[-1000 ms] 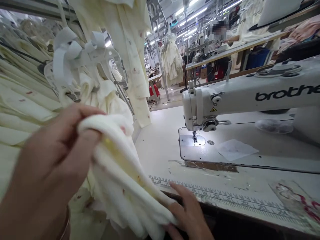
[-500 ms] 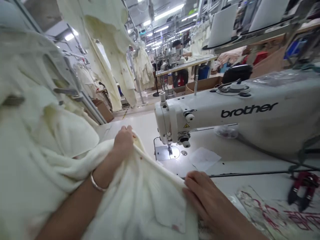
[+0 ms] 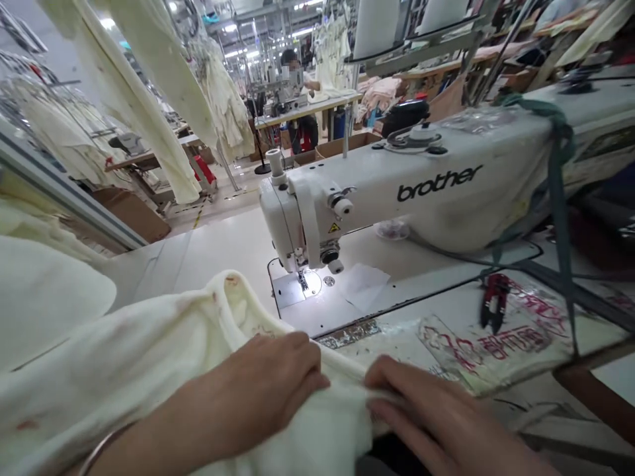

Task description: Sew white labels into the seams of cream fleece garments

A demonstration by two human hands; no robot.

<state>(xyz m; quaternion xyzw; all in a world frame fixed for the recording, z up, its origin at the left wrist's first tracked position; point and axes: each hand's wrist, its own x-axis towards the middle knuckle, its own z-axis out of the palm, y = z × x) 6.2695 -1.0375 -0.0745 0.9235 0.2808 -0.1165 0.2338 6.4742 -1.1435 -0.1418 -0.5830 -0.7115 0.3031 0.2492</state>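
Note:
A cream garment (image 3: pixel 163 337) with small reddish marks is spread over the table's near left side. Its rolled, curved edge loops up just left of the needle area. My left hand (image 3: pixel 262 383) is closed on this edge, back of the hand up, a bracelet at the wrist. To its right, my right hand (image 3: pixel 426 410) pinches the same edge between thumb and fingers. Beyond both hands stands a white Brother sewing machine (image 3: pixel 377 192), its presser foot (image 3: pixel 302 281) lit over the metal plate. No cloth lies under the foot.
Red-handled thread snips (image 3: pixel 495 301) lie on a plastic sheet with red writing (image 3: pixel 496 344) at the right. A white scrap (image 3: pixel 364 285) rests beside the needle plate. Cream garments (image 3: pixel 149 92) hang at the left. Another person (image 3: pixel 297 76) sits at a machine farther back.
My left hand has moved right and nearer along the edge, closer to my right hand. The garment's curved edge now shows its loop. The view has turned right.

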